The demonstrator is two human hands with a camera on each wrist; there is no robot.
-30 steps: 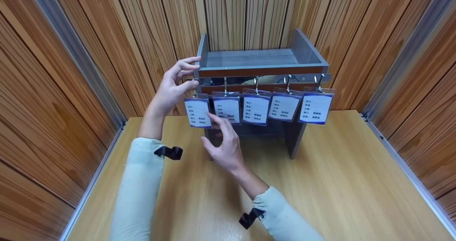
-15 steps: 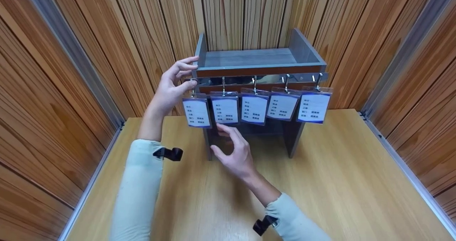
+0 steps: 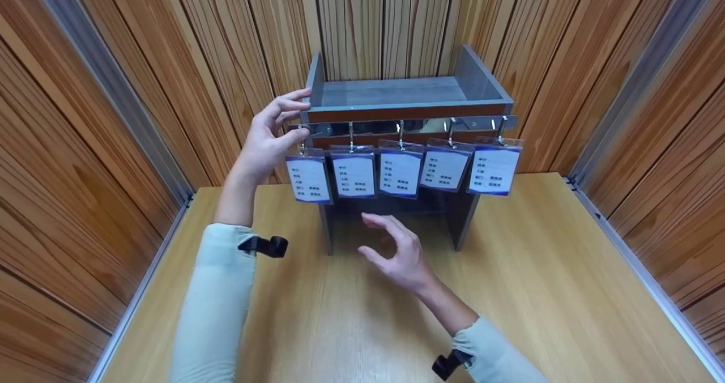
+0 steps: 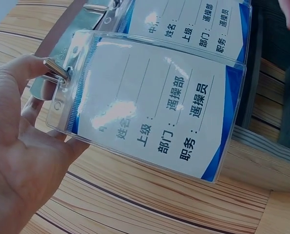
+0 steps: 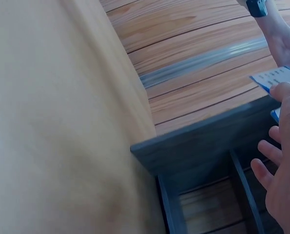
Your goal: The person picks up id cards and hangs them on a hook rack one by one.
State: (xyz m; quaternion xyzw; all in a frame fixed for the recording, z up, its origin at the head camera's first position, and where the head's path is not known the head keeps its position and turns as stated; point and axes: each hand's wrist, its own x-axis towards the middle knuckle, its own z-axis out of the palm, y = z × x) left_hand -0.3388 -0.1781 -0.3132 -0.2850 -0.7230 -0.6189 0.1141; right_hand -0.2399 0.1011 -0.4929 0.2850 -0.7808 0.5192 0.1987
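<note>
In the head view, a row of several name badges hangs from a shiny metal hook rail (image 3: 474,124) across the front of a grey shelf (image 3: 396,93). My left hand (image 3: 265,142) grips the rail's left end, thumb in front, other fingers against the shelf's side. Just below that thumb hangs the leftmost badge (image 3: 308,180); the left wrist view shows its clear sleeve (image 4: 154,109) up close, on a metal hook (image 4: 56,69). My right hand (image 3: 403,258) holds nothing, fingers loosely bent, below the badges and apart from them. In the right wrist view, fingers (image 5: 270,152) partly cover the badges.
The shelf stands on a light wooden table (image 3: 544,292), close to a wood-plank back wall (image 3: 354,26). Plank walls rise on both sides too, with metal strips at the corners. Below the badges, the shelf's right leg (image 3: 463,224) reaches the table.
My right hand has drawn back from the two leftmost badges, moving down and to the right. My left hand keeps its place at the rail's end.
</note>
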